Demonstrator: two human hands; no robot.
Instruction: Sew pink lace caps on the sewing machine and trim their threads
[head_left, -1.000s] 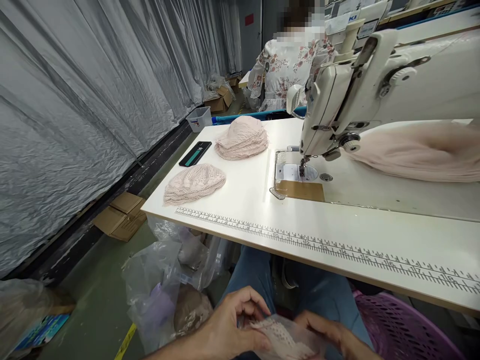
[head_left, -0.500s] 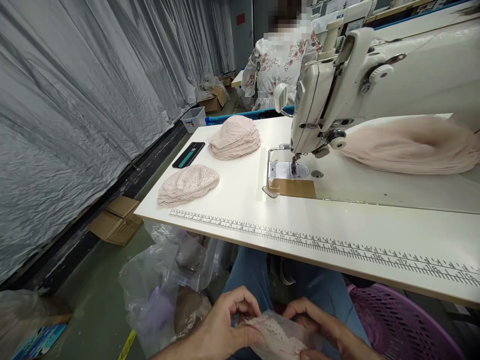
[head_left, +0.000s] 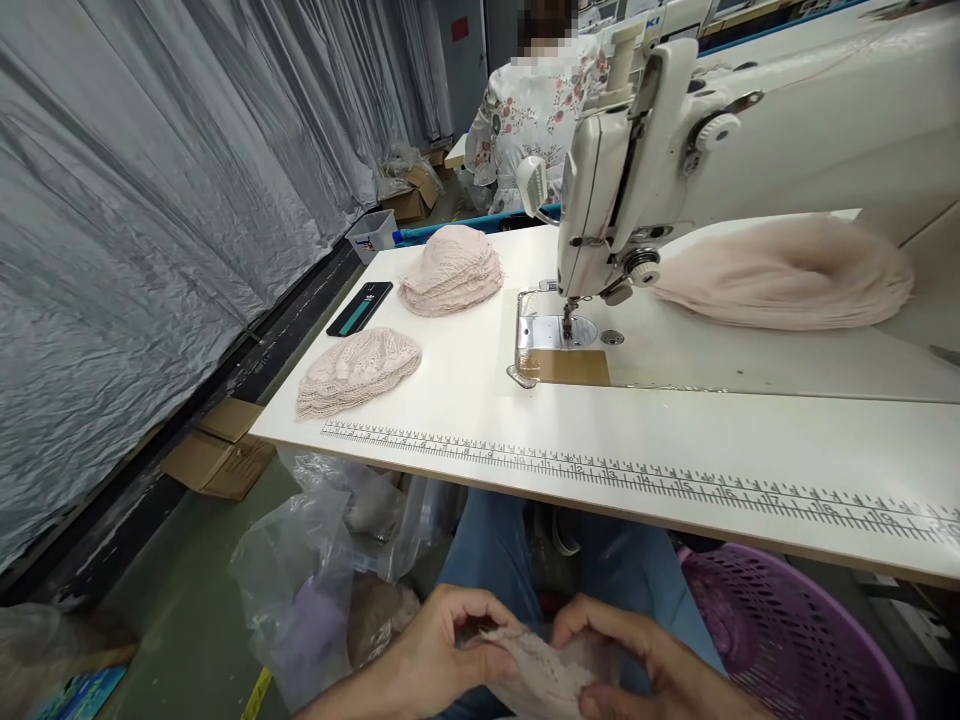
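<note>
Over my lap, below the table edge, both hands hold one pale pink lace fabric piece with a sheer part. My left hand pinches its left end between thumb and fingers. On its right side my right hand grips it, fingers curled and thumb on top. On the white sewing table lie a stack of pink lace pieces and a taller stack of pink cup-shaped pieces. A sewing machine stands to the right, its needle area holding no fabric.
A large pile of sheer pink fabric lies under the machine arm. A dark phone-like object rests at the table's left. Below are a purple basket, plastic bags and a cardboard box. Another person sits beyond the table.
The view has shifted slightly, so the table and machine appear a little further left. Both hands still hold the lace piece, which has turned and folded a little between them.
</note>
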